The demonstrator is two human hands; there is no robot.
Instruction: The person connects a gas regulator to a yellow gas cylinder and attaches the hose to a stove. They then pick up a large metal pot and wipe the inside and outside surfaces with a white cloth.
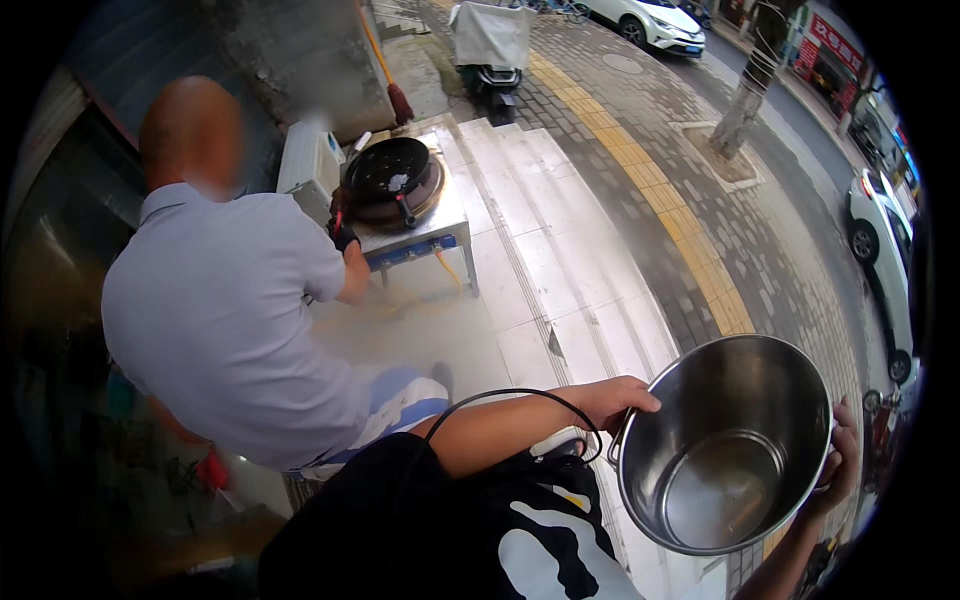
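Observation:
A large stainless steel pot (637, 480) is tilted towards me, its wide mouth facing up at the camera. My left hand (611, 401) grips its left side by the rim and loop handle, with the thumb over the edge. On the opposite side, my right hand (840, 457) holds the pot from outside, its fingers partly hidden behind the wall. Inside, the bottom looks wet, with a thin brownish patch that could be liquid or a reflection. Both hands hold the pot out over the white tiled steps (570, 300).
A person (232, 322) in a light shirt bends beside a metal gas stove (450, 217) bearing a black frying pan (390, 169). Behind stand a broom (397, 101) and a covered scooter (491, 45). The steps descend to a brick pavement (645, 202) with a tree (739, 112) and parked cars.

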